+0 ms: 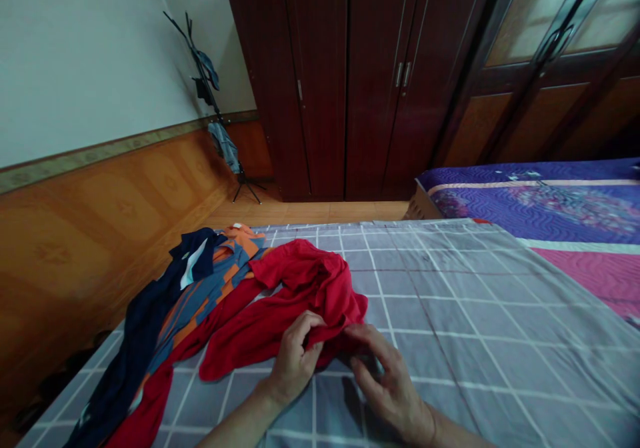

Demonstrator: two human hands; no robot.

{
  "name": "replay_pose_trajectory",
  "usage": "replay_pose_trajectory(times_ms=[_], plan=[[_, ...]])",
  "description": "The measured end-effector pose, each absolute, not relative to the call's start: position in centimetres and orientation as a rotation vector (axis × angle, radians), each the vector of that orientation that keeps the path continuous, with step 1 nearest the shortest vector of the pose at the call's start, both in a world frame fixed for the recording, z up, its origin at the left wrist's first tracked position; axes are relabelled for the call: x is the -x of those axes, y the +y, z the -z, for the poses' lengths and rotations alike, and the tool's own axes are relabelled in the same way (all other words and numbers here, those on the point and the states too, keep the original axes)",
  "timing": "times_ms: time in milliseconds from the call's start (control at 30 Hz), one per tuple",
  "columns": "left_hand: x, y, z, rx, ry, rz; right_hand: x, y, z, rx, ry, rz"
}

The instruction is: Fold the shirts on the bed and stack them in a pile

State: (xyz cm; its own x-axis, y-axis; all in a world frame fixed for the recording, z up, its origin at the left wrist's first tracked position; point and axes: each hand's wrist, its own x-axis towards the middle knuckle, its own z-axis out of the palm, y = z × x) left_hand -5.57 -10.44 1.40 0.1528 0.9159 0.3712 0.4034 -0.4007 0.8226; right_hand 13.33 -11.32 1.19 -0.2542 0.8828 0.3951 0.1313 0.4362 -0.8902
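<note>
While the left hand [299, 349] pinches the near edge of the red garment [295, 301] between its thumb and fingers, the right hand [387, 383] meets the same edge a little to the right. The left grip is narrow: its thumb and forefinger stand slightly apart, with red cloth between them. On the right, the thumb and forefinger are curved with a visible gap between them; the forefinger's tip touches the cloth, but whether the other fingers, partly hidden, close on it I cannot tell.

The garment lies rumpled on the grey checked sheet [450, 341], just left of the middle of the view, bunched highest beyond the hands. One red part of it stretches leftward and ends in a rounded edge. Touching it on the left is a heap: more red cloth [150, 401], then an orange and grey striped garment [200, 308], then a navy garment [137, 331] outermost. Both wrists come in from the near edge. Past the bed stand a dark wardrobe [320, 81] and a rack [207, 78].
</note>
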Motion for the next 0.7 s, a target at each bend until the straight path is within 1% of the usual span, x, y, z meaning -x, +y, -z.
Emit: replay_pose_trajectory(times_ms=[100, 200, 267, 333, 467, 533, 633, 700], plan=[[6.2, -10.5, -1.1, -1.498, 1.374, -1.363, -13.5, -10.7, -0.3, 0.973, -1.653, -0.75], [6.2, -11.0, -0.7, -1.112, 1.539, -1.469, -13.4, -10.0, 0.2, 1.014, -1.716, -0.675], [5.8, -11.5, -0.6, -1.004, 1.574, -1.504, -13.4, -9.7, 0.2, 1.017, -1.774, -0.637], [5.3, -12.1, -0.7, -1.026, 1.531, -1.494, -13.7, -9.5, 0.0, 1.019, -1.798, -0.608], [5.1, -12.6, -1.3, -1.354, 1.401, -1.434, -14.5, -9.2, -1.0, 1.029, -1.715, -0.557], [5.4, -12.7, -1.7, -1.595, 1.41, -1.495, -14.6, -9.3, -1.4, 0.966, -1.698, -0.534], [5.6, -13.1, -2.4, -2.183, 1.275, -1.67, -14.3, -10.0, -1.7, 0.845, -1.783, -0.544], [5.2, -13.5, -2.8, -2.56, 1.084, -1.657, -14.0, -10.6, -1.8, 0.789, -1.883, -0.527]])
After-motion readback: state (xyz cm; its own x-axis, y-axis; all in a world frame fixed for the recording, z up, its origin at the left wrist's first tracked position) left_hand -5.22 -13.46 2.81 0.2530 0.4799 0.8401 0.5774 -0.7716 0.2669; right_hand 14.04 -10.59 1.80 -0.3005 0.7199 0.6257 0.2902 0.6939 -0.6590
